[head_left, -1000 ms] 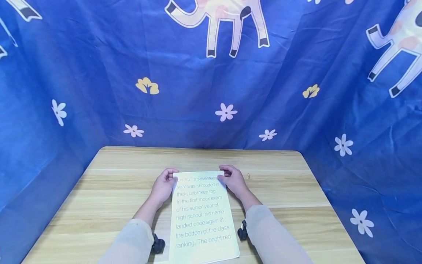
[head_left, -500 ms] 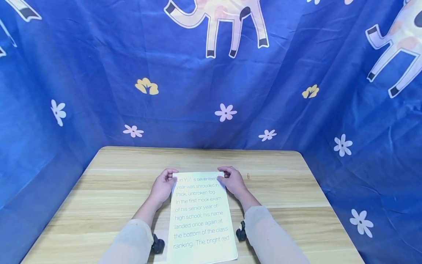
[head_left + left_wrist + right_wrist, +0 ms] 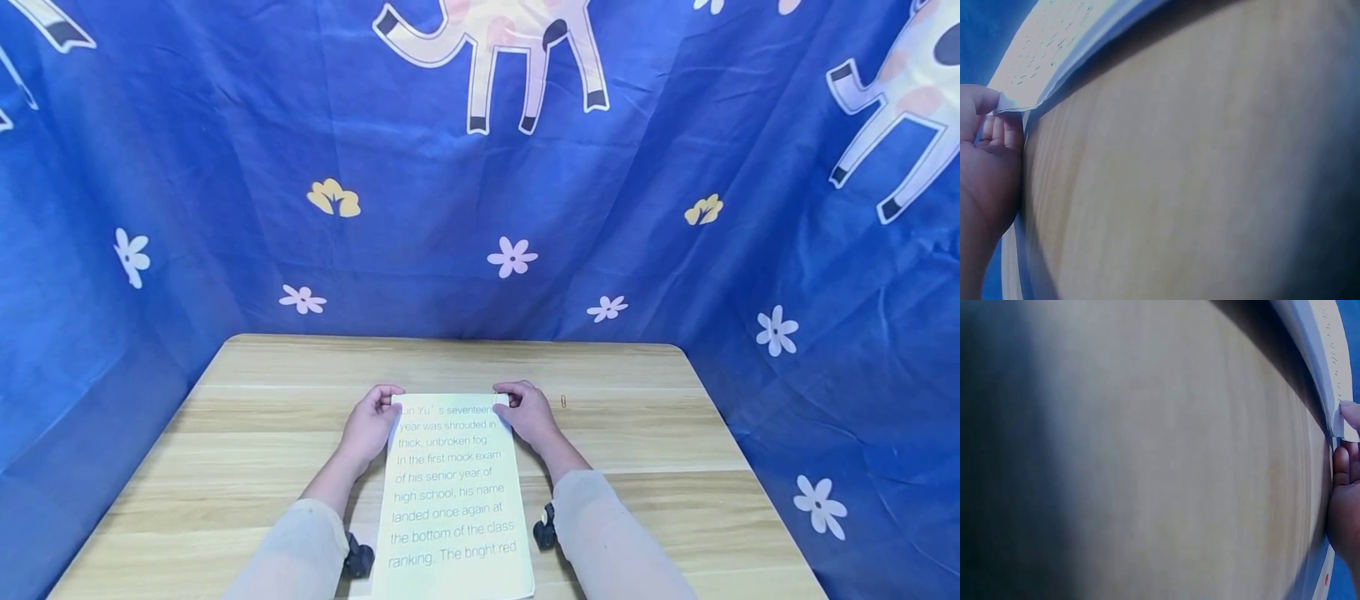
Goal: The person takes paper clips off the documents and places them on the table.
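Note:
A stack of white printed sheets (image 3: 453,500) lies lengthwise before me in the head view, its large text facing up. My left hand (image 3: 369,429) pinches the far left corner, thumb on top and fingers beneath. At the far right corner, my right hand (image 3: 531,418) pinches the sheets the same way. Both wrist views show the layered paper edges raised over the table, with a shadow below. A small reddish paper clip (image 3: 563,402) lies on the table just right of my right hand. A faint thin mark beside the right thumb is too small to make out.
The light wood-grain table (image 3: 300,367) has rounded far corners. A blue curtain (image 3: 420,208) with animal and flower prints hangs behind it and along both sides. Black wrist devices (image 3: 358,557) sit under both forearms.
The near end of the sheets has swung slightly left, so the stack lies straighter. Both hands keep their pinch on the far corners, the right one shifting very slightly left. The paper clip stays put.

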Tool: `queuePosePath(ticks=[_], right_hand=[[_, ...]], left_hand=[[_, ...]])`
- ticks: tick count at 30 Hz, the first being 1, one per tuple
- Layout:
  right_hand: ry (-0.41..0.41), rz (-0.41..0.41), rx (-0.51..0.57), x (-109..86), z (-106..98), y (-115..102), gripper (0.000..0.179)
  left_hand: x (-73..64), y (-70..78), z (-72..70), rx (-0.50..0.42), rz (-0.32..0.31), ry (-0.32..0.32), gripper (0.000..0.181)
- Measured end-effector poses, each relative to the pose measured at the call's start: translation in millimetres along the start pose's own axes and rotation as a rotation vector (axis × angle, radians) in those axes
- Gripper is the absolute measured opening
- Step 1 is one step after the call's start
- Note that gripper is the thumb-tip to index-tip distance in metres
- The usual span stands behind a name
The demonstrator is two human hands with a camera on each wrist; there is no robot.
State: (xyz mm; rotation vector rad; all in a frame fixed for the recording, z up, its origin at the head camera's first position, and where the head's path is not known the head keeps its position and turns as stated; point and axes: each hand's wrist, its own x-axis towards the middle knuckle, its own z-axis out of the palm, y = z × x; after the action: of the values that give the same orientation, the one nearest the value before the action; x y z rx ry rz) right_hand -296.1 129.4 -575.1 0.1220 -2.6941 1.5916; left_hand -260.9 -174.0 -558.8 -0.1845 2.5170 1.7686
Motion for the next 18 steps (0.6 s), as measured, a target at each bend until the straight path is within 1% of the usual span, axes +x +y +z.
queuePosePath(ticks=[5, 9, 18], right_hand=[[-0.012, 0.001, -0.016, -1.3, 1.4, 0.4, 0.034], [-0.020, 0.018, -0.018, -1.9, 1.7, 0.9, 0.033], [-0.017, -0.004, -0.013, -0.8, 0.4, 0.7, 0.030]], left_hand=[[-1.5, -0.5, -0.4, 0.005, -0.004, -0.006, 0.032], [-2.0, -0.5, -0.5, 0.005, -0.003, -0.004, 0.032], [-0.9, -0.6, -0.1, 0.003, 0.004, -0.007, 0.032]])
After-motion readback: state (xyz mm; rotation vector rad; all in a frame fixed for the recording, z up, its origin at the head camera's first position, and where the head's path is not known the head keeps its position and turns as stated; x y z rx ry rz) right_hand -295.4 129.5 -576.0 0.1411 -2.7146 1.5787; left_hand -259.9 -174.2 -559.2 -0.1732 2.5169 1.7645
